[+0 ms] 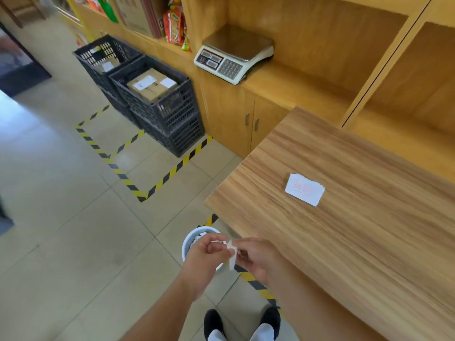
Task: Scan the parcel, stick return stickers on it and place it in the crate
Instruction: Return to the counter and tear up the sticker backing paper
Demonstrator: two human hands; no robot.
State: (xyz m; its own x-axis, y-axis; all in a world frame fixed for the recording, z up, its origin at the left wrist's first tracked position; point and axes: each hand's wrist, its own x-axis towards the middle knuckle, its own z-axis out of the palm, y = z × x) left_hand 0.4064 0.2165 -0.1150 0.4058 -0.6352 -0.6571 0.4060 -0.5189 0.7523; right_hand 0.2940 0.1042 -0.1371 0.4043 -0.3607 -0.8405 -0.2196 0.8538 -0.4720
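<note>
Both hands meet over the small white bin (190,239) on the floor, the left hand (204,257) and right hand (257,255) pinching a scrap of white paper (232,252) in their fingers, likely sticker backing to discard. The parcel (152,86) already lies in the near black crate (170,112), while spare return stickers (304,189) wait on the table (344,230).

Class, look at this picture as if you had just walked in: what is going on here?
A person stands by a wooden table, both hands over a small white bin on the floor. The left hand and right hand pinch a white paper scrap between them. A stack of stickers lies on the table. A labelled parcel already sits in the nearer black crate.
</note>
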